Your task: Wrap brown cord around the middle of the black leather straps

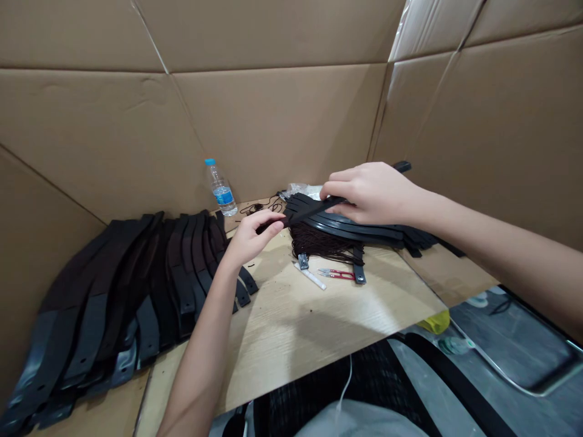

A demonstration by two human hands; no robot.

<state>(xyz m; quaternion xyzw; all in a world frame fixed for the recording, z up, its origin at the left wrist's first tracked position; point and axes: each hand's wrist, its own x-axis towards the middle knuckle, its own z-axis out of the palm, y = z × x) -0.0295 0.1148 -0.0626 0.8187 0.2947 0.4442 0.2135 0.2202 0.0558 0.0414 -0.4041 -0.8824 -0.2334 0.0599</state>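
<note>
My left hand (252, 235) pinches the near end of a long black strap (304, 210) above the wooden table (296, 321). My right hand (368, 191) grips the same strap further along, fingers curled over it, just above a stack of black straps (364, 227) at the back right. The strap's far end sticks out behind my right hand. Under that stack lies a bundle of dark brown cord (321, 243).
A fanned pile of black and brown straps (122, 285) covers the table's left side. A water bottle (221, 188) stands at the back by the cardboard wall (273, 121). Red snips (337, 274) and a white tool (312, 276) lie near the cord.
</note>
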